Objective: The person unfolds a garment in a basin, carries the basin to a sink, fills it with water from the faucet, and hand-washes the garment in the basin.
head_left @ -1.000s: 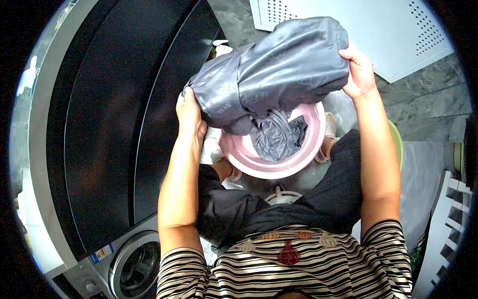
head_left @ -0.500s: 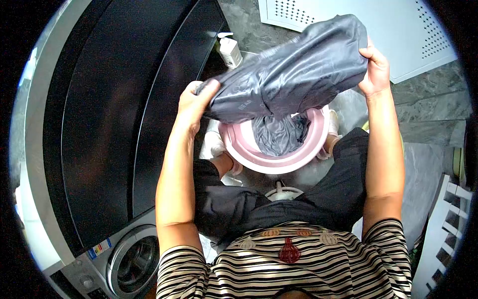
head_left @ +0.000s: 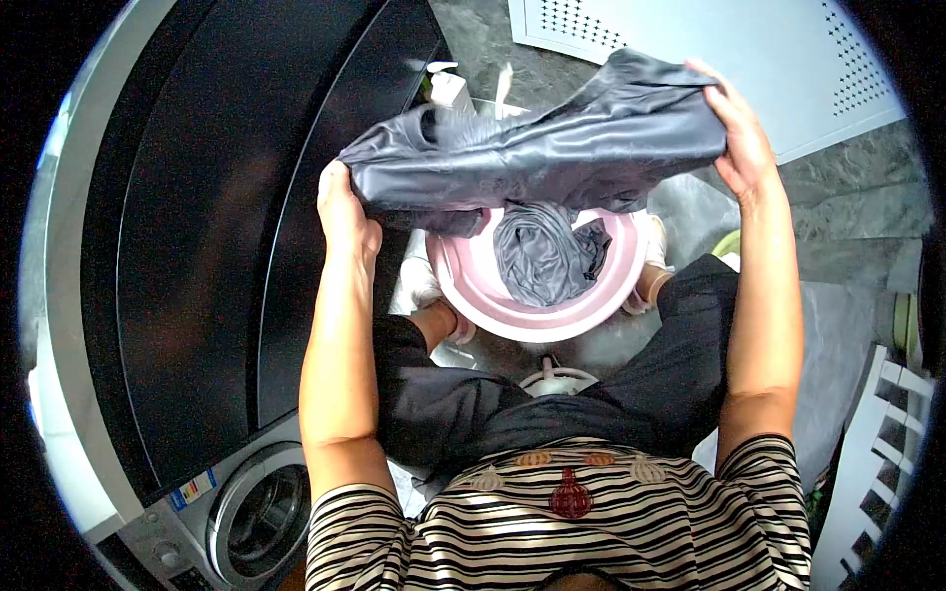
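Left hand pinching left end of dark grey satiny cloth; right hand gripping right end, some fingertips hidden behind folds. Hands well apart, cloth stretched between them above pink basin. Bunched grey fabric in basin, between feet; whether joined to held cloth: cannot tell. Step in hand, judged: spreading cloth out. Next move calls for firm hold at both ends, slack likely toward basin.
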A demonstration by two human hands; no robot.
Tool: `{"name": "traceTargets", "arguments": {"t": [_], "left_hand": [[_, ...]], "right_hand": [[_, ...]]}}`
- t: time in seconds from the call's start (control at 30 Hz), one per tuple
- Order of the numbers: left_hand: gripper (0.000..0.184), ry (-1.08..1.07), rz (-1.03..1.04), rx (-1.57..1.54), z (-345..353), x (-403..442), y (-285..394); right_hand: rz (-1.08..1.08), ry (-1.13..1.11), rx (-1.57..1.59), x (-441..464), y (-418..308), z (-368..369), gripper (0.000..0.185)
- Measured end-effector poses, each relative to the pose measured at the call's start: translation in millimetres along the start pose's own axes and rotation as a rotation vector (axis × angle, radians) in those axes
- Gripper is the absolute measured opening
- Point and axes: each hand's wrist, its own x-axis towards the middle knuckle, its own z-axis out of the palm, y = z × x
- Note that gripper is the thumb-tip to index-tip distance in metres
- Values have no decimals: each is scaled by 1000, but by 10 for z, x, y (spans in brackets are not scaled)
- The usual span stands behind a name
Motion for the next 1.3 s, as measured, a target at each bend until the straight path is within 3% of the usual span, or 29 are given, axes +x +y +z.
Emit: {"name": "traceTargets", "arguments": {"t": [0.07, 0.13, 0.2, 0.27, 0.33, 0.37, 0.43, 0.5, 0.53, 0.57, 0.6, 0.67, 0.7, 0.8, 0.87, 0.93, 0.97, 1.0, 1.07, 1.13, 1.17, 1.23, 1.3], "left_hand": [[28, -118, -157, -34, 47, -140, 57], [34, -109, -405, 30, 84, -303, 92], [33, -117, -451, -1, 60, -440, 28], [32, -220, -404, -94, -24, -511, -57], [32, -227, -228, -260, -50, -679, -151], [29, -181, -262, -296, -35, -762, -244], [22, -242, -618, -127, -38, -1069, -377], [19, -492, -861, 256, -319, -1188, -936], [32, -528, -984, 383, -324, -1300, -1086], [50, -518, -957, 630, -250, -1435, -1057], [62, -562, -978, 612, -183, -1502, -1017], [54, -620, -782, 606, -148, -1508, -1153], [54, -627, -784, 601, -124, -1478, -1213], [40, -1017, -177, 717, 202, -1304, -975], [36, -1252, 296, 1007, 403, -1298, -668], [33, -1415, 578, 1401, 635, -1463, -413], [30, -1422, 751, 1538, 636, -1477, -504], [28, -1459, 767, 1618, 616, -1468, -620], [27, -1531, 502, 1675, 552, -1451, -672], [25, -1596, 359, 1678, 465, -1407, -754], [24, -1609, 333, 1680, 468, -1398, -755], [23, -1541, 379, 1635, 416, -1390, -813], [24, -1496, 361, 1620, 389, -1322, -892]], "right_hand": [[143, -144, -281, -49, 6, -18, 34], [173, -104, -310, -39, 87, -49, 32], [230, -107, -547, 9, 144, -102, 31], [208, -116, -472, 29, 155, -83, 30], [130, -71, -428, 36, 143, -45, 31], [26, -78, -626, 101, 229, -118, 34], [-89, 52, -1277, 160, 458, -304, 42], [-277, 115, -1735, 90, 575, -283, 46], [-272, 112, -1740, 81, 577, -236, 46], [-181, 14, -1623, 95, 570, -195, 44], [-93, -80, -1500, 128, 567, -184, 43], [-82, -187, -1478, 172, 689, -166, 34], [-61, -203, -1544, 150, 762, -119, 34], [-3, -280, -1603, 144, 1092, 94, 32], [137, -493, -1440, 308, 1459, 120, 30], [209, -561, -1297, 467, 1669, 143, 29], [220, -492, -1292, 597, 1732, 247, 28], [234, -429, -1292, 774, 1804, 359, 28], [197, -397, -1371, 1171, 2035, 587, 29], [-145, -226, -1413, 1566, 2348, 811, 33], [-160, -237, -1411, 1775, 2415, 938, 33], [-399, -294, -1422, 2157, 2575, 1228, 39], [-402, -293, -1409, 2434, 2693, 1569, 40]]}}
